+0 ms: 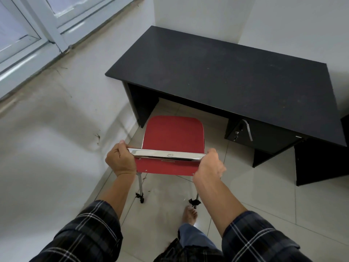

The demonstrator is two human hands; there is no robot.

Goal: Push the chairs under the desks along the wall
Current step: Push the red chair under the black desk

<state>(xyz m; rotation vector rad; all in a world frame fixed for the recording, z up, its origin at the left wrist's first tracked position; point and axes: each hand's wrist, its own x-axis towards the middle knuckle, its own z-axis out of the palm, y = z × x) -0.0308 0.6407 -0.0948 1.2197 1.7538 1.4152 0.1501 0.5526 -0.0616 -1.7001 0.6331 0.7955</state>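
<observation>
A red chair (172,132) with chrome legs stands on the tiled floor in front of a black desk (217,72) set in the corner against the wall. The seat's front edge reaches the desk's knee opening, just right of the desk's left side panel. My left hand (120,158) grips the left end of the chrome bar (166,154) on top of the backrest. My right hand (208,166) grips the bar's right end. Both rear legs show below the backrest.
The desk has a drawer unit (260,135) with a key and a metal handle on its right side. A white wall (47,138) runs close along the chair's left. A window frame (37,25) is at top left. My bare foot (189,214) stands behind the chair.
</observation>
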